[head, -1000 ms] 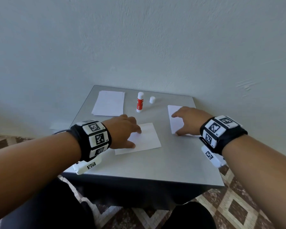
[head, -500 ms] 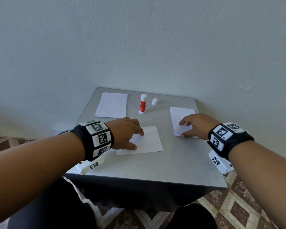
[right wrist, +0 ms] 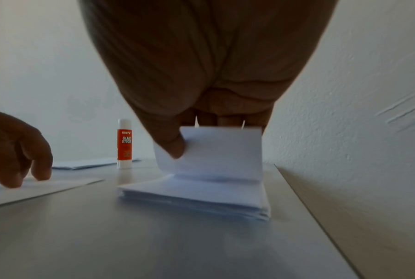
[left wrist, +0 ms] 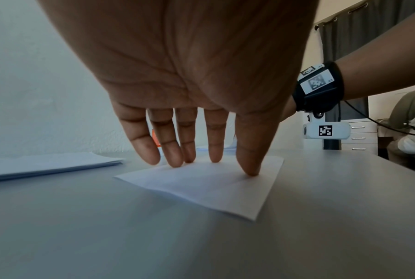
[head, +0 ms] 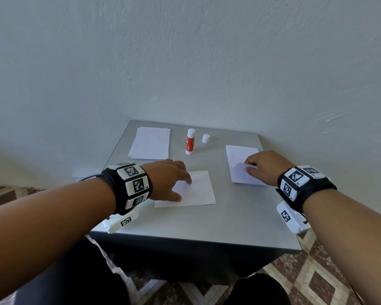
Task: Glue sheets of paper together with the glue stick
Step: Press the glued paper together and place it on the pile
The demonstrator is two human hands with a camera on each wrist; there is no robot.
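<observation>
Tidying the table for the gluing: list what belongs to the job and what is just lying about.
In use: single sheet under left hand; top sheet pinched by right hand; right stack; glue stick.
Lying about: white cap; far-left stack.

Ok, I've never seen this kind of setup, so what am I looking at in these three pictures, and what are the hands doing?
No machine here: a person wears marker-covered wristbands with small cameras. The wide picture comes from a head camera looking down at a grey table. The other two look along each palm from the wrists.

On the table: a paper stack at the back left, an upright glue stick with its white cap standing apart beside it, a single sheet in the middle, and another paper stack on the right.

The left hand presses the single sheet flat with straight fingers. The right hand pinches the top sheet of the right stack and curls its near edge up.
</observation>
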